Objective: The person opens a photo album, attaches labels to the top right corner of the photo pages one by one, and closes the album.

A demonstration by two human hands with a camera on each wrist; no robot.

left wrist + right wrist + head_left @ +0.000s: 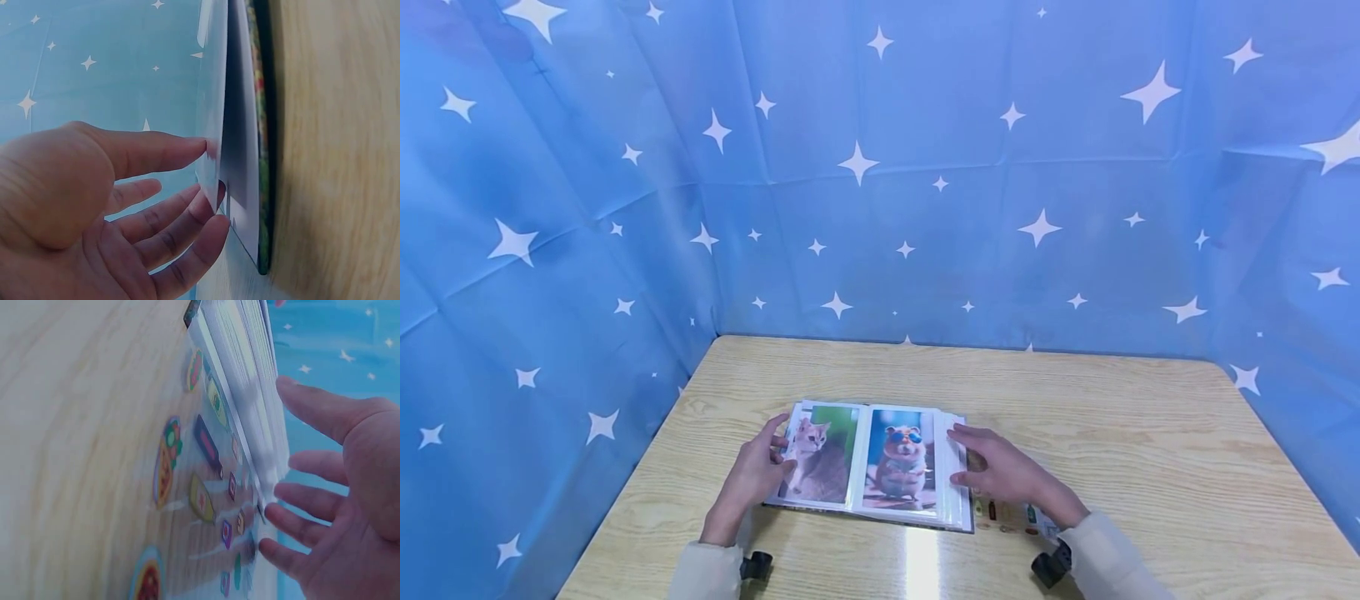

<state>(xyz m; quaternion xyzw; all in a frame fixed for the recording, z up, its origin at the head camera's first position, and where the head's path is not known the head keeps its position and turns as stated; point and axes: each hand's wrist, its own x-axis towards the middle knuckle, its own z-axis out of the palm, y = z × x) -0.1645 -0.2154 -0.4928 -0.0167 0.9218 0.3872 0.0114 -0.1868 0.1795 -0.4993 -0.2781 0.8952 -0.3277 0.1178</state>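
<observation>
A photo album (856,483) lies open on the table. Its left page shows a cat photo (816,467); on the right page is a picture of a hamster in sunglasses (901,462). At the left edge, my left hand (748,477) pinches an album page (215,94) between thumb and fingers, lifted away from the patterned cover (262,162) in the left wrist view. My right hand (1000,468) is at the album's right edge, fingers spread and relaxed, fingertips close to the stacked page edges (240,381).
A clear sticker sheet (203,503) with small food pictures lies on the wood-grain table (1120,433), beside the album and partly beneath my right hand. Blue cloth (955,217) with white stars hangs behind the table and along its sides.
</observation>
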